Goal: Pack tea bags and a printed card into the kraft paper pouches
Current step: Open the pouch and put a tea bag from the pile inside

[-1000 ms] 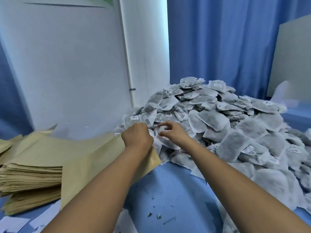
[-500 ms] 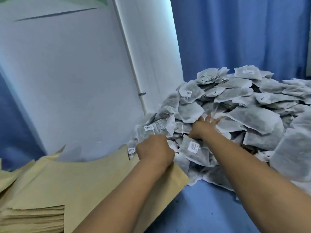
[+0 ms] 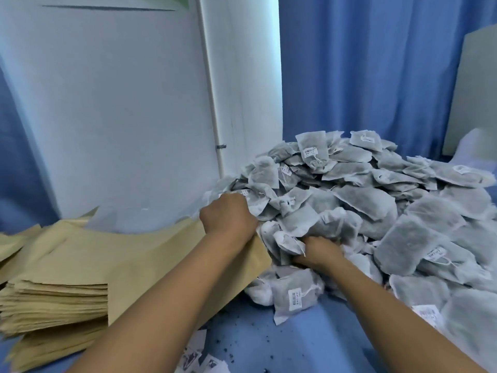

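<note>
A large heap of grey tea bags with small white tags covers the right of the blue table. My left hand grips the top edge of a kraft paper pouch held right against the heap's left side. My right hand is lower, at the foot of the heap, fingers curled round a bunch of tea bags close to the pouch mouth. Printed cards lie on the table at the bottom centre, partly behind my left forearm.
A thick stack of flat kraft pouches sits at the left. A white panel stands behind it, blue curtains at the back. Loose tea crumbs dot the blue tabletop.
My right hand has come down from higher on the heap to its foot beside the pouch, now with tea bags in it. My left hand keeps hold of the pouch.
</note>
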Action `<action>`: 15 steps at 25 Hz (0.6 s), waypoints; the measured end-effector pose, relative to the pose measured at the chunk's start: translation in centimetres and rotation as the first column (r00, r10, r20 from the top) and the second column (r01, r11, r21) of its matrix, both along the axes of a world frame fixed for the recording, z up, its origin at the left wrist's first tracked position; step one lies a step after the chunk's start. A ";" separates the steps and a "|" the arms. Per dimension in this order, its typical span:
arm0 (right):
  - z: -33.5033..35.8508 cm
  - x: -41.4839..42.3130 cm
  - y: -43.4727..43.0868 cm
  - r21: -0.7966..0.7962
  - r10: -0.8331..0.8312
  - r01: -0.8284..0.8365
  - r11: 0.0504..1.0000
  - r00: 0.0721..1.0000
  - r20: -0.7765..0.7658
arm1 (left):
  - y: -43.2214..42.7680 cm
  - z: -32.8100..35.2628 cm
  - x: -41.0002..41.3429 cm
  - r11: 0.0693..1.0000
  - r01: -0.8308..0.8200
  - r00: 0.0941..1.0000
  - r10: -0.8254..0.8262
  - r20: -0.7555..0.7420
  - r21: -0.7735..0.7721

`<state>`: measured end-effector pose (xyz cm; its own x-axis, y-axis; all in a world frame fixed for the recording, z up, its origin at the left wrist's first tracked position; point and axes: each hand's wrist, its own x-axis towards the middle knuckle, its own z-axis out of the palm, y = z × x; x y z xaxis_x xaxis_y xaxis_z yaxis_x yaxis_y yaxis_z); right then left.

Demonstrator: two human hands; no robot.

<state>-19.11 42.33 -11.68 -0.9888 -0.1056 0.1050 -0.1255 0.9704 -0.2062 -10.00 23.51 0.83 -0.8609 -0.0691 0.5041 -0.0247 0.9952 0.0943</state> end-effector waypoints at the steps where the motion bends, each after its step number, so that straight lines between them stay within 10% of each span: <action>1: -0.4 1.0 -0.2 0.017 0.008 -0.009 1.000 1.000 0.020 | -0.1 0.4 1.2 1.000 -0.006 1.000 0.006 -0.014 -0.009; 8: -2.7 9.1 -1.3 -0.271 0.011 0.008 0.962 0.998 0.068 | -2.2 2.8 8.6 0.997 -0.063 0.998 0.063 -0.010 -0.037; 15: -3.1 13.8 -6.1 -0.654 0.097 -0.110 0.748 0.994 -0.056 | -3.7 -7.1 13.1 0.960 0.069 0.998 -0.062 -0.032 0.273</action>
